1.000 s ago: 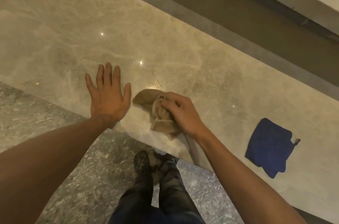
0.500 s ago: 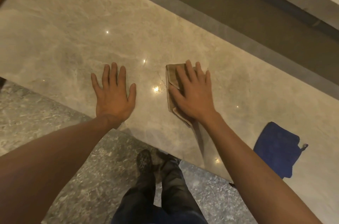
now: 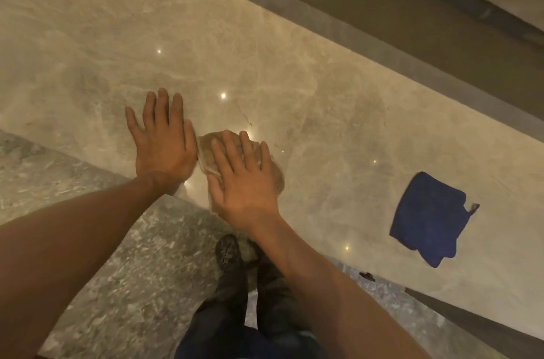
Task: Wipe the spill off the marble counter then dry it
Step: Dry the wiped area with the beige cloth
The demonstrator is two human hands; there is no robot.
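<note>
The right hand (image 3: 245,185) lies flat, fingers spread, pressing a tan cloth (image 3: 273,172) onto the marble counter (image 3: 323,129). Just beside it, the left hand (image 3: 163,141) rests open-palmed on bare marble, its thumb touching the cloth's edge. A blue cloth (image 3: 428,219) lies well right of both hands.

A grey speckled stone floor (image 3: 123,264) is stretching out below the near edge, a pair of dark shoes (image 3: 232,252) and dark trousers (image 3: 253,320) are standing on it, and a dull grey metal channel (image 3: 382,29) is running diagonally behind.
</note>
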